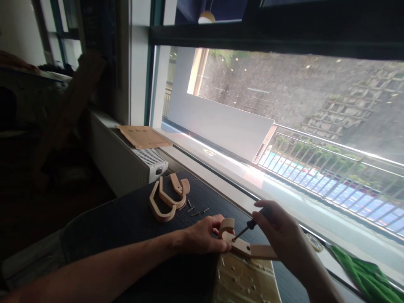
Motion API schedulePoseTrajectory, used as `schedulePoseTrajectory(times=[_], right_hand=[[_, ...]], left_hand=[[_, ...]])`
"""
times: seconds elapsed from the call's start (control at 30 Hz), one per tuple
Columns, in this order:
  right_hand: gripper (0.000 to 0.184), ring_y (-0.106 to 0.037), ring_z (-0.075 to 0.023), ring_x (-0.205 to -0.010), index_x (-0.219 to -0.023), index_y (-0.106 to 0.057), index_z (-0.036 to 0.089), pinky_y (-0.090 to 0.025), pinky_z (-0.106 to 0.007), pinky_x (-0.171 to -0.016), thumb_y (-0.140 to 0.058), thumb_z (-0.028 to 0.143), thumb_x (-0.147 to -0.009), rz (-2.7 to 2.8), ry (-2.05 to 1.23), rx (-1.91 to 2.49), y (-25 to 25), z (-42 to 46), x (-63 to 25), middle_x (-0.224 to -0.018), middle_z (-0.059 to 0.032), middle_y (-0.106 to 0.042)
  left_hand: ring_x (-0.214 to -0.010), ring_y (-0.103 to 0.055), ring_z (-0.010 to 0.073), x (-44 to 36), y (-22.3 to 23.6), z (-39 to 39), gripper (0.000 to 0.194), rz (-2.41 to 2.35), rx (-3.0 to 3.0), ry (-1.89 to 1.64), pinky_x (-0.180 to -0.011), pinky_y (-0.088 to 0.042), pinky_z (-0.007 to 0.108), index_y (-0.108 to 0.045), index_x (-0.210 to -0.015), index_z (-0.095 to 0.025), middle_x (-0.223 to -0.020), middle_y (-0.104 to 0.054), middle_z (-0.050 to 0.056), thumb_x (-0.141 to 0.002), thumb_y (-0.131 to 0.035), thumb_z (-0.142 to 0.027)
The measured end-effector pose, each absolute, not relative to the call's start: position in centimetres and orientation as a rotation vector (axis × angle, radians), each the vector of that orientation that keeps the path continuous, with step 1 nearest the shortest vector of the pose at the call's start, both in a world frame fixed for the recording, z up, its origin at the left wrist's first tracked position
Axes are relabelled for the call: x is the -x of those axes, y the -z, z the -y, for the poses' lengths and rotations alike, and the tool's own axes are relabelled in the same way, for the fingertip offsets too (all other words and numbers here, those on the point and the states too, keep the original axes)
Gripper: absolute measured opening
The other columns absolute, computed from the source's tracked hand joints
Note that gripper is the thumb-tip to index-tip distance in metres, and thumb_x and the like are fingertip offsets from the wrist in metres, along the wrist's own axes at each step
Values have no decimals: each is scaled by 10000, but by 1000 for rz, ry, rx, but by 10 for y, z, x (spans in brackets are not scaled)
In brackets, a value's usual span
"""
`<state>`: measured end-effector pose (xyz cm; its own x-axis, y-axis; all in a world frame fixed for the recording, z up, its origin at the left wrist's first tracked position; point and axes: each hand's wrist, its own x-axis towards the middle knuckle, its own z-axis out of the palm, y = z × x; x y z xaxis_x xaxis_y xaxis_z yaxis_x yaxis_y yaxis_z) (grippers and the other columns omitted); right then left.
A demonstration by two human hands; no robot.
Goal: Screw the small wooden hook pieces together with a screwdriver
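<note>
My left hand (pixel 206 235) grips the curved end of a pale wooden hook (pixel 241 246), its thumb along the near side. In my right hand (pixel 282 235) is a screwdriver (pixel 251 224) with a dark handle, held at a slant. Its tip meets the wood at a hole near the hook's bend; whether a screw sits there is too small to tell. Another hole shows farther along the flat part. The hook lies over the far edge of a yellowish, wrapped block (pixel 244 280) with small bits on top.
More wooden hooks (pixel 162 214) lie on the dark table (pixel 126 219), beside several loose screws (pixel 193 209). A tape roll (pixel 314 242) and a green cloth (pixel 362 269) are at the right. Behind stand a radiator (pixel 132 170) with a brown envelope (pixel 142 136) and the window.
</note>
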<state>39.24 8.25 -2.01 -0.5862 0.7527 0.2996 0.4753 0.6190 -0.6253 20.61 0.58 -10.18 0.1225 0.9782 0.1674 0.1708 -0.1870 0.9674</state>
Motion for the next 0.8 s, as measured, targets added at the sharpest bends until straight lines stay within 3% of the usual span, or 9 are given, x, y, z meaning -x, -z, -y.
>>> schedulePoseTrajectory(times=[0.1, 0.2, 0.4, 0.5, 0.63, 0.8], right_hand=[[285, -611, -201, -725, -981, -545, 215, -456, -300, -609, -492, 465, -855, 2325, -660, 921, 18, -77, -391, -771, -40, -670], [228, -598, -184, -694, -889, -533, 218, -457, -305, -637, -471, 437, -873, 2346, -598, 893, 18, -73, -387, -747, -31, -660], [287, -562, -165, -589, -809, -510, 213, -431, -280, -545, -447, 487, -867, 2260, -445, 971, 23, -76, -380, -656, -19, -628], [308, -543, -149, -542, -893, -552, 214, -431, -275, -522, -469, 507, -845, 2267, -396, 994, 23, -78, -382, -656, -3, -631], [376, -615, -173, -655, -1079, -577, 221, -486, -301, -584, -474, 496, -845, 2326, -553, 913, 21, -82, -393, -839, -44, -680], [343, -630, -183, -683, -959, -612, 201, -516, -319, -625, -506, 501, -831, 2301, -645, 874, 22, -86, -398, -837, -55, -682]], left_hand=[[-777, -543, 135, -207, 101, -5, 253, -1146, -1536, -1156, -750, -431, 253, -600, -896, -164, -845, -535, -25, -656, -662, -218], [-795, -540, 142, -207, 103, -5, 267, -1135, -1538, -1146, -740, -431, 250, -580, -923, -162, -833, -541, -22, -673, -651, -221], [-826, -544, 153, -208, 104, -5, 260, -1168, -1557, -1130, -759, -430, 253, -578, -930, -159, -878, -546, -9, -692, -650, -235], [-847, -549, 156, -204, 101, -6, 267, -1178, -1597, -1096, -782, -424, 253, -604, -939, -160, -906, -549, -5, -693, -666, -244], [-848, -555, 150, -194, 95, -9, 302, -1173, -1678, -1019, -825, -409, 263, -646, -963, -182, -906, -570, -21, -670, -706, -226], [-924, -559, 179, -183, 89, -9, 274, -1200, -1759, -966, -831, -405, 264, -677, -946, -201, -912, -607, -20, -678, -726, -227]])
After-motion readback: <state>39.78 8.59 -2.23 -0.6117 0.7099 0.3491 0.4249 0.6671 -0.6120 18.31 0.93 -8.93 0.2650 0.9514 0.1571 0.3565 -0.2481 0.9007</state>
